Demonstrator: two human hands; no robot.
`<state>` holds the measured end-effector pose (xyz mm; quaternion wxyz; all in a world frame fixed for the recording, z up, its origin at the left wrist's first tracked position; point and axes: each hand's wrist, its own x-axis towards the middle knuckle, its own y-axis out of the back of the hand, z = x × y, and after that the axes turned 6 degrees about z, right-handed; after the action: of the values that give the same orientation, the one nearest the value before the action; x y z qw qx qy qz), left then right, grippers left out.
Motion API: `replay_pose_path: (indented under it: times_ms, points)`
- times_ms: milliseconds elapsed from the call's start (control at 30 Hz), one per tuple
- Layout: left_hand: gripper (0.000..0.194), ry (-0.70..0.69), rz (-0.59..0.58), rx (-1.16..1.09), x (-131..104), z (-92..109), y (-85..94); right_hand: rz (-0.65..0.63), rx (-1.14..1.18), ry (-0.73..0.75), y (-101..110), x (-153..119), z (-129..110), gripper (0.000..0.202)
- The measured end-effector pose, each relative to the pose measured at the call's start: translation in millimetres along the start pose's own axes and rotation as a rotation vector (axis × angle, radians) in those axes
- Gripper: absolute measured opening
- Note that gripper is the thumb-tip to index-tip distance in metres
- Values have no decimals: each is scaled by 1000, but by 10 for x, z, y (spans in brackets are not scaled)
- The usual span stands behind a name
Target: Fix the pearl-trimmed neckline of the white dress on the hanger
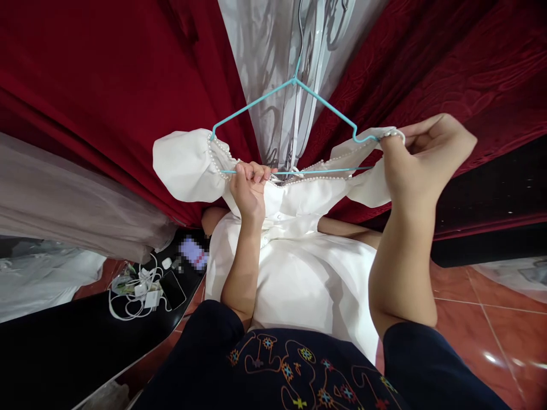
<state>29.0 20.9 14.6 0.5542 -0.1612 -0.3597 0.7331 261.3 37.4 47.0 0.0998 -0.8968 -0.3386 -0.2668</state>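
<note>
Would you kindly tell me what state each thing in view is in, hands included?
White pearl-trimmed dress: skirt draped over the lap, neckline raised.
Light-blue slim hanger: upright, ends at the dress's sleeves.
Bare left hand: fingers curled at the neckline; exact grip unclear.
Bare right hand: pinching the dress's pearl edge.
Thin white cable: loosely tangled.
Black rectangular phone: screen dark.

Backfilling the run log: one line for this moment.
left hand: at white dress neckline | right hand: pinching beaded shoulder edge by turquoise hanger end | skirt: over legs
</note>
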Motion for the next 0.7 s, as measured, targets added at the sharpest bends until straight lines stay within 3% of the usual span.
replay_pose_path:
  times_ms: [200,467,567,700]
  points:
    - [50,21,55,22,53,53,0,-84,-129,-144,169,-94,-181,23]
    - [46,9,-9,-41,69,23,41,-327,-368,-207,384,-57,-294,19]
    - [48,11,2,-17,50,9,29,-286,-292,-208,295,-86,-298,23]
    - [52,23,60,25,11,-10,-3,-271,-100,-114,7,-138,-315,22]
